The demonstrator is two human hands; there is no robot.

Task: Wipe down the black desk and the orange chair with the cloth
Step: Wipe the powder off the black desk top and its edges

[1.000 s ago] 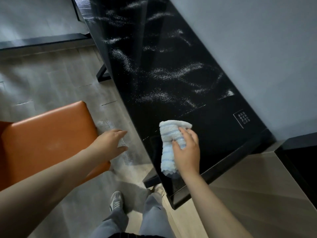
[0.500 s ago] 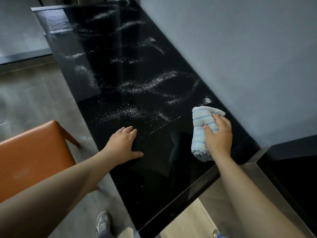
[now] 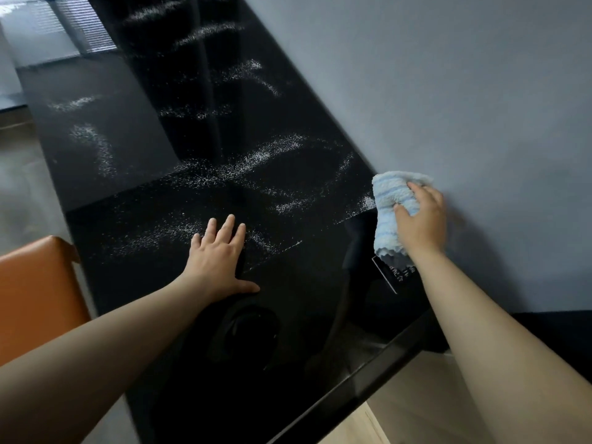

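Beside wall (image 3: 464,91), under right fingers (image 3: 420,191): cloth (image 3: 389,205) gripped | left fingers (image 3: 228,226) flat on desk (image 3: 144,283)

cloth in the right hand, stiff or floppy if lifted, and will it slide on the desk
Probably floppy: the cloth is bunched under the right hand, its scalloped edge lying limp. Likely light, being fluffy terry. It should slide easily on the glossy desk.
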